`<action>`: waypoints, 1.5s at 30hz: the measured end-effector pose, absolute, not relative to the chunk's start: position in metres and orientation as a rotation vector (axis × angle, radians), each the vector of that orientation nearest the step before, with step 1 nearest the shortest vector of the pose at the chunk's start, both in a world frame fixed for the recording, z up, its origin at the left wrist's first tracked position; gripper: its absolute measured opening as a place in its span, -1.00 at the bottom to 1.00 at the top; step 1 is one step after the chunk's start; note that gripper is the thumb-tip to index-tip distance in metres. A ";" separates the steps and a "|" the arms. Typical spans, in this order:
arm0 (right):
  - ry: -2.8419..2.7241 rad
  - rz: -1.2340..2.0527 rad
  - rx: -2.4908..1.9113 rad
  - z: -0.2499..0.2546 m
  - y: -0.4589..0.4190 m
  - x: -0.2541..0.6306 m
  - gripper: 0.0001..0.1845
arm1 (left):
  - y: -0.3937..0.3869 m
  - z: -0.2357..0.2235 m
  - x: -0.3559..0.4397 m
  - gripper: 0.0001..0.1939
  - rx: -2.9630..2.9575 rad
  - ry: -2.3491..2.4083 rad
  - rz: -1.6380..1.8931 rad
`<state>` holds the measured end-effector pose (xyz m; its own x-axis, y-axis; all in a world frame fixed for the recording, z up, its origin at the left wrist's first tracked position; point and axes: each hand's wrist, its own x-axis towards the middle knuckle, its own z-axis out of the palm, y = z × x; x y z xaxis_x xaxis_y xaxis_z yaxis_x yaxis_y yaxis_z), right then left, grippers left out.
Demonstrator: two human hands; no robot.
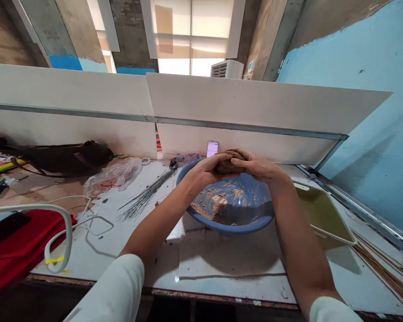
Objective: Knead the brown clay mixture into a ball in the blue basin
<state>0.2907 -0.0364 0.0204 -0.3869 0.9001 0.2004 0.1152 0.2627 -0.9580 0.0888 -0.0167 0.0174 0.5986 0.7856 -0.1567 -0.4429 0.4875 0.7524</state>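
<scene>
Both of my hands are cupped around a brown lump of clay-like material [226, 166], held above the far side of a blue basin [231, 227]. My left hand [211, 166] grips the lump from the left, and my right hand [255, 165] wraps it from the right. Fingers of both hands look smeared with the same brown stuff. Inside the basin, wet brown residue and crumbs stick to the bottom and sides. Parts of the lump are hidden behind my fingers.
Left of the basin lie thin metal wires [147, 194] and a crumpled plastic bag [116, 176]. A phone [212, 148] leans against the white partition [255, 105]. To the right stands an olive-coloured tray [319, 210], with thin rods [383, 270] beyond. White tubing [69, 232] and red cloth [23, 250] occupy the left.
</scene>
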 end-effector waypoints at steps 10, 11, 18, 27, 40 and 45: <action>-1.719 0.912 -1.104 0.016 -0.027 0.283 -0.44 | -0.024 0.028 0.092 -0.92 0.700 0.613 0.800; -1.728 0.871 -1.109 0.016 -0.027 0.284 -0.44 | -0.023 0.027 0.092 -0.93 0.696 0.618 0.798; -1.752 0.750 -1.100 0.021 -0.030 0.285 -0.51 | -0.020 0.024 0.091 -0.73 0.718 0.602 0.769; -1.728 1.019 -0.976 0.015 -0.024 0.291 -0.34 | -0.028 0.034 0.090 -0.64 0.616 0.603 0.830; -1.692 0.975 -1.060 0.012 -0.015 0.294 -0.33 | -0.023 0.025 0.093 -0.85 0.712 0.620 0.789; -1.698 1.008 -1.051 0.018 -0.022 0.291 -0.27 | -0.024 0.023 0.095 -0.79 0.779 0.608 0.794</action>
